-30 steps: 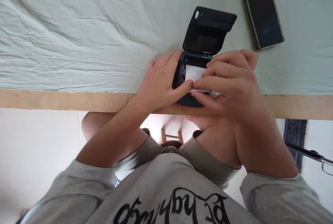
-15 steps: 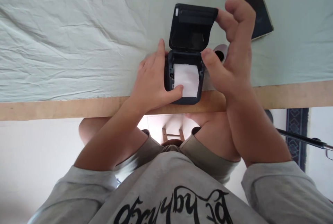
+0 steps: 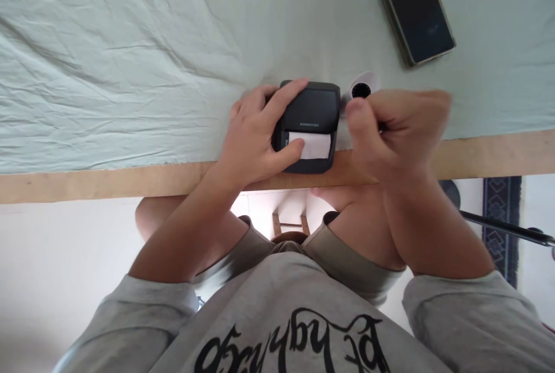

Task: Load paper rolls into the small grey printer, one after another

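Left hand (image 3: 255, 136) wraps left side of printer (image 3: 319, 106), fingers grasping it, index on closed lid, thumb covering part of paper (image 3: 319, 146). Printer sits at table's (image 3: 130, 180) near edge. Right hand (image 3: 399, 127) clenched just right, blurred. Roll (image 3: 370, 79) beyond its thumb. Phone (image 3: 416, 10) lies toward far edge.

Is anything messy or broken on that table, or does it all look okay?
Nothing looks spilled or broken. The pale green cloth is a bit messy, with wrinkles on the left instead of lying flat. White paper shows past the lid of the black device under the left hand, but it doesn't look torn.
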Available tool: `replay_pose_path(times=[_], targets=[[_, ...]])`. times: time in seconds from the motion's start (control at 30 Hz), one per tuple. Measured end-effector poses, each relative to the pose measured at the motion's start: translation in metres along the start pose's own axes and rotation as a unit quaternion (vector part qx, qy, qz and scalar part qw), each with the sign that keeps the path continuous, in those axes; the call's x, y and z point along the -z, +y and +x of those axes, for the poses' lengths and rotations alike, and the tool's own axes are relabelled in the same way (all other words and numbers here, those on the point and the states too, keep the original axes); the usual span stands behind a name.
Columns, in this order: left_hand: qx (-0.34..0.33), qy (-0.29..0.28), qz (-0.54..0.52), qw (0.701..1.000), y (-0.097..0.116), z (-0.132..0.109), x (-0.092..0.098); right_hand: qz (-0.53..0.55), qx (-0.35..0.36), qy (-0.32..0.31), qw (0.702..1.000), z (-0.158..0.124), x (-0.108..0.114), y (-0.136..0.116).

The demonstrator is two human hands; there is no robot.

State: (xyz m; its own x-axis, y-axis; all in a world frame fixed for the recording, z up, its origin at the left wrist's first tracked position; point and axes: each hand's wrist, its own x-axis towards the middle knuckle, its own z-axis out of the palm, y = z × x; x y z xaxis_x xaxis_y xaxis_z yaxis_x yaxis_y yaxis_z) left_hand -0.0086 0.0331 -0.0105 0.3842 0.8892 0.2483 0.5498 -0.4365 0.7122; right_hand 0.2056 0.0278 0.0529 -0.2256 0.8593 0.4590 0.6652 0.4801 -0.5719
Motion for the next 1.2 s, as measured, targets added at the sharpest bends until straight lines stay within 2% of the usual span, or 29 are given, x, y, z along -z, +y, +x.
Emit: replay_pose_path(times=[0.13,0.23,0.3,0.47,0.77,1.03,1.2], targets=[[0.024,0.034,-0.026,0.999,0.006,0.003,-0.002,0.05,-0.151,-0.135,0.978,-0.005,-0.006,0.008],[0.029,0.049,-0.027,0.998,0.006,0.004,-0.005,0.082,-0.236,-0.187,0.95,-0.005,-0.011,0.02],[0.019,0.054,-0.03,0.998,0.005,0.005,-0.006,0.097,-0.262,-0.206,0.938,-0.005,-0.011,0.024],[0.018,0.056,-0.033,0.998,0.005,0.006,-0.003,0.106,-0.243,-0.231,0.936,-0.002,-0.008,0.026],[0.015,0.037,-0.044,0.998,0.007,0.007,0.002,0.052,-0.28,-0.298,0.911,0.009,-0.003,0.018],[0.017,0.047,-0.033,0.998,0.004,0.007,-0.002,0.023,-0.247,-0.294,0.923,0.012,0.002,0.014],[0.02,0.053,-0.016,0.998,0.004,0.005,-0.006,0.054,-0.19,-0.261,0.945,0.004,-0.002,0.022]])
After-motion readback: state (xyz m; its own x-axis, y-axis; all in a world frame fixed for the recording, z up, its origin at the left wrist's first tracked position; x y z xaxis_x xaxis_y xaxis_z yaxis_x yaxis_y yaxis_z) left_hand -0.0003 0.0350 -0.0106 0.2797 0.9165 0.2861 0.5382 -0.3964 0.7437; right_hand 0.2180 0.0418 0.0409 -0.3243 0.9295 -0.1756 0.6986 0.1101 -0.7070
